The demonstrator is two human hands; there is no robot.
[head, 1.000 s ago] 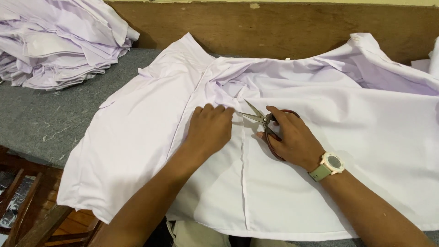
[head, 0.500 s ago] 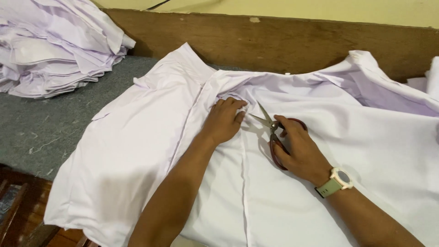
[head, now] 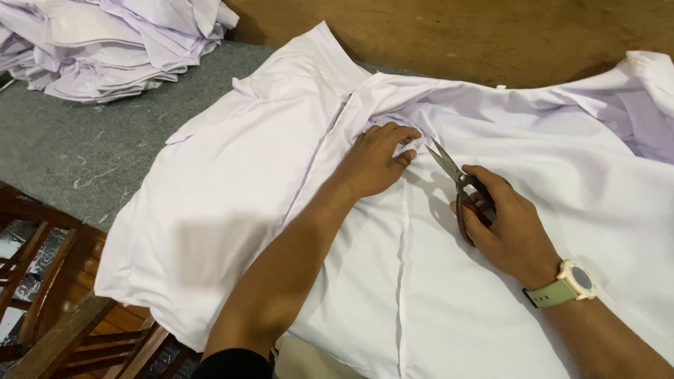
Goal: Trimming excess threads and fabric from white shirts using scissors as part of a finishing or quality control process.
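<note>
On the grey tabletop (head: 91, 161) a white garment (head: 232, 196) lies spread flat, its upper edge against a wooden board (head: 456, 35) at the back. The left hand (head: 375, 161) rests on the cloth near the middle seam, its fingers curled and pinching a small fold of fabric. The right hand (head: 509, 228) is closed around the handles of a pair of metal scissors (head: 456, 182), whose blades are slightly open and point toward that fold, just beside the left fingertips but apart from them. It looks like a trimming step, with the cloth held ready. A careful cut here would need the fold kept tight and the fingers away from the blades. A pile of folded white garments (head: 105, 42) lies at the far left.
</note>
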